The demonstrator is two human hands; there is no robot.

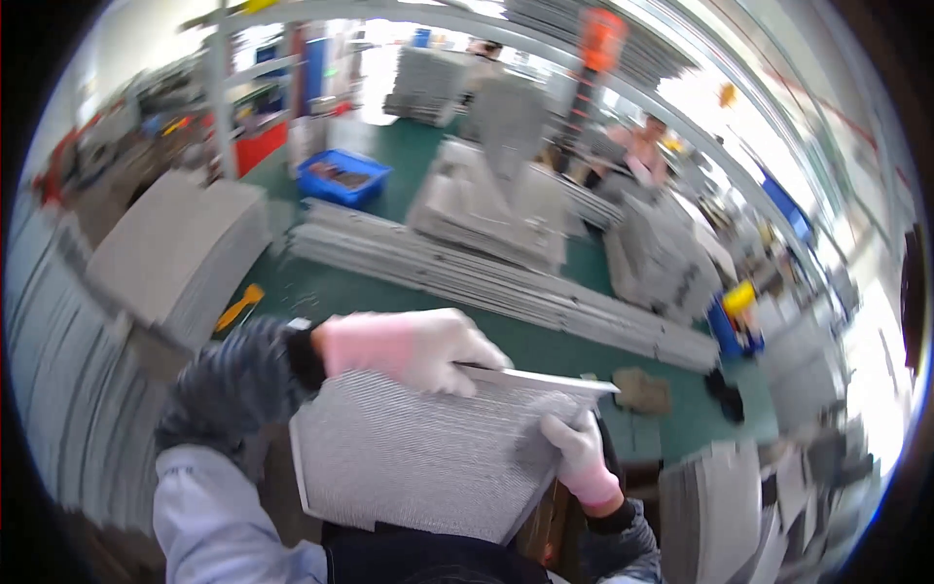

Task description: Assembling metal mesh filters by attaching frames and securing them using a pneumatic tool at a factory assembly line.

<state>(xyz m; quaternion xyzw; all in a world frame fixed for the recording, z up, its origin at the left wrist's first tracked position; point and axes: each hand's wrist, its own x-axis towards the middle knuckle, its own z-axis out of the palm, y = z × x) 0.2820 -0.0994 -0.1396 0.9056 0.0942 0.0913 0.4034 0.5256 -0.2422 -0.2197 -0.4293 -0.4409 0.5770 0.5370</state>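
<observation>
grey ribbed panel (418,457) clamped at its top edge by left hand (409,348), right hand (582,453) fingers curled on its right edge.

Workshop w/ a green-covered tabletop (545,346) running left to right. Stacks of grey ribbed sheets all over it: a long low row (506,282) across the middle, a tall block (175,243) at left, more piles (662,258) at right. Blue plastic crate (342,177) toward the back, near a white metal upright post (222,97). Orange-and-black tool (595,58) hangs overhead. Bright daylight from windows (720,107) upper right; image blurred.
</observation>
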